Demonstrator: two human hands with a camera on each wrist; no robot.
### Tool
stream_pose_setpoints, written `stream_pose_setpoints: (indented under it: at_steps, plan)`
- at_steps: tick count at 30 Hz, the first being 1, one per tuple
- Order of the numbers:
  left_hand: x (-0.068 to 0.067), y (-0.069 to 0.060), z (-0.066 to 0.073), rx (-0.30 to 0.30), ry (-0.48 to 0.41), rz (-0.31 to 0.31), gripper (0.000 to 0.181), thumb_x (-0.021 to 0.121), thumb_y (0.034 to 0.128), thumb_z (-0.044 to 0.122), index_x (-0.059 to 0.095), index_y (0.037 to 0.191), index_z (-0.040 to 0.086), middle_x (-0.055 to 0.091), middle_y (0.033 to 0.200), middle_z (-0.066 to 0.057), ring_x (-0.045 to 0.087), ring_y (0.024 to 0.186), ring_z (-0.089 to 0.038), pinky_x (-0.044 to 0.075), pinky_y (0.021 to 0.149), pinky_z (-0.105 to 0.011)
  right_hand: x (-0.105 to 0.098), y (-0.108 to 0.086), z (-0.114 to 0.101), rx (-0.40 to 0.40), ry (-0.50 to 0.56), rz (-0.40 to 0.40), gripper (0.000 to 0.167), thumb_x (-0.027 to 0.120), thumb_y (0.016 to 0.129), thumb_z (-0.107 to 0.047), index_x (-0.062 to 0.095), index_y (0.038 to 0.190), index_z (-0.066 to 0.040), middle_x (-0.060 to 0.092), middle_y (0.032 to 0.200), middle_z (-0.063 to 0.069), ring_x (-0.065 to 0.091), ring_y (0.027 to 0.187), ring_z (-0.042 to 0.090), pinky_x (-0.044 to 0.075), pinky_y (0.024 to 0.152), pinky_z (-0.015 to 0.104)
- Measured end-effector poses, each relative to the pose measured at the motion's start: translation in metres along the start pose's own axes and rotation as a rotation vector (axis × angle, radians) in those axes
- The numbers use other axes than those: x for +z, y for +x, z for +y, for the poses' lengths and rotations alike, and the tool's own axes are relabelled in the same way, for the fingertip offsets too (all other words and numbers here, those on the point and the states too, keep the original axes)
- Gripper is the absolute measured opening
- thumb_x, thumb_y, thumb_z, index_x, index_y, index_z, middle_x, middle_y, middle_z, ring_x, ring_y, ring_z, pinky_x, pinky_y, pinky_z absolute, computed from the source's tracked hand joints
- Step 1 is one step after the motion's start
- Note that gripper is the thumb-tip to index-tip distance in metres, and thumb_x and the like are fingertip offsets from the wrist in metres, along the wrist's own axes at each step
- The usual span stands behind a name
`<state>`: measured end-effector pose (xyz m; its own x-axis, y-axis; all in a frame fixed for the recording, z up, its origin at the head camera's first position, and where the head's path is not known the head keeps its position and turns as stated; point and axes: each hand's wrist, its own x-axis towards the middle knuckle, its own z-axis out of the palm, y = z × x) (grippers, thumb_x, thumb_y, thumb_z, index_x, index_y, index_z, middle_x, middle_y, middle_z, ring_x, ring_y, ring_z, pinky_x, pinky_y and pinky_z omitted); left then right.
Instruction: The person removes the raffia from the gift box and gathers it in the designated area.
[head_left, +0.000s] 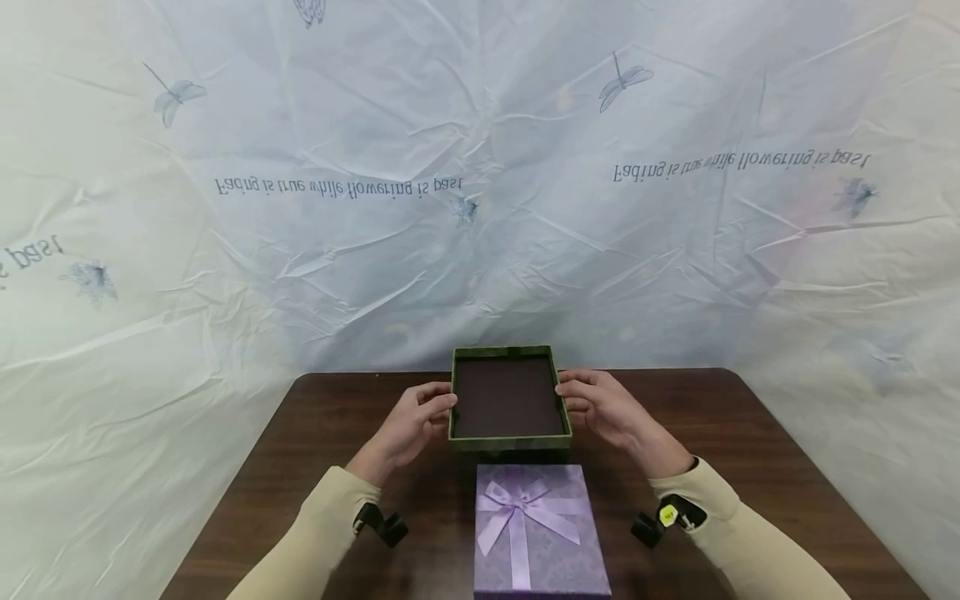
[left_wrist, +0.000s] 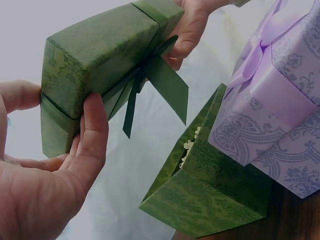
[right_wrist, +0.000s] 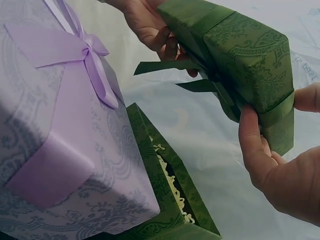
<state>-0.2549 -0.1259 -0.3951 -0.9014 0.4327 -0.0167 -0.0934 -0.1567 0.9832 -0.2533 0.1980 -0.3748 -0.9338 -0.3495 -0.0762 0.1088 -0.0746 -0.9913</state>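
Observation:
Both hands hold a green box lid up between them, its dark brown inside facing the head camera. My left hand grips the left side, thumb and fingers on opposite faces of the rim. On the right side my right hand pinches the rim the same way. In the left wrist view the lid's patterned outside carries a green ribbon bow. Below the lid, apart from it, stands the open green box base, with cream scalloped trim inside. The head view mostly hides this base.
A purple patterned gift box with a lilac ribbon bow stands nearer to me, in front of the green base. The dark wooden table ends at a pale printed curtain behind and at both sides.

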Motion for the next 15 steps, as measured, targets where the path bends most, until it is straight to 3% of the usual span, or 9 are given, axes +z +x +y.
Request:
stream_pose_setpoints:
  at_steps: [6, 10, 15]
  plan:
    - [-0.003, -0.002, 0.003, 0.015, -0.003, 0.014, 0.06, 0.06, 0.0958, 0.02, 0.036, 0.141, -0.01, 0.057, 0.113, -0.011, 0.065, 0.084, -0.014, 0.056, 0.075, -0.031, 0.003, 0.003, -0.004, 0.027, -0.027, -0.004, 0.061, 0.058, 0.095, -0.013, 0.028, 0.144, 0.01, 0.049, 0.106, 0.004, 0.05, 0.073, 0.007, 0.051, 0.069, 0.023]
    - [-0.007, -0.003, 0.004, 0.026, -0.014, 0.021, 0.058, 0.059, 0.096, 0.019, 0.036, 0.14, -0.01, 0.059, 0.111, -0.01, 0.066, 0.083, -0.015, 0.057, 0.075, -0.031, 0.007, 0.006, -0.007, 0.039, -0.005, -0.03, 0.061, 0.058, 0.095, -0.011, 0.026, 0.144, 0.009, 0.042, 0.097, 0.003, 0.04, 0.068, 0.009, 0.043, 0.063, 0.025]
    - [-0.011, -0.005, 0.005, 0.03, -0.018, 0.025, 0.06, 0.057, 0.0965, 0.019, 0.033, 0.143, -0.01, 0.058, 0.114, -0.011, 0.067, 0.085, -0.014, 0.057, 0.076, -0.031, 0.012, 0.011, -0.01, 0.051, -0.029, -0.032, 0.062, 0.058, 0.095, -0.011, 0.027, 0.144, 0.008, 0.038, 0.105, 0.007, 0.036, 0.069, 0.01, 0.039, 0.062, 0.026]
